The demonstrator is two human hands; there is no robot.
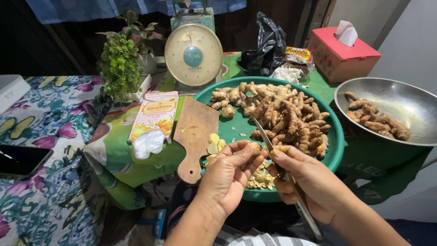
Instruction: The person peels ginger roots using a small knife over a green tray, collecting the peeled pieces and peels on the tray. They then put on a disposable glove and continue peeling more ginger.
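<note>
A small root piece (256, 148) is being pared with a knife (264, 135) over the green basin (337, 136).

Head view: the piece is pale tan and knobbly, held at the basin's near rim; most of it is hidden by fingertips, so its kind cannot be told. The left hand (227, 175) has its fingers (236, 152) pinched closed on it. The right hand (307, 182) is clenched around the knife, whose handle is partly covered. Brown roots (282, 114) are heaped inside the basin, peelings (260, 178) beneath the hands.
</note>
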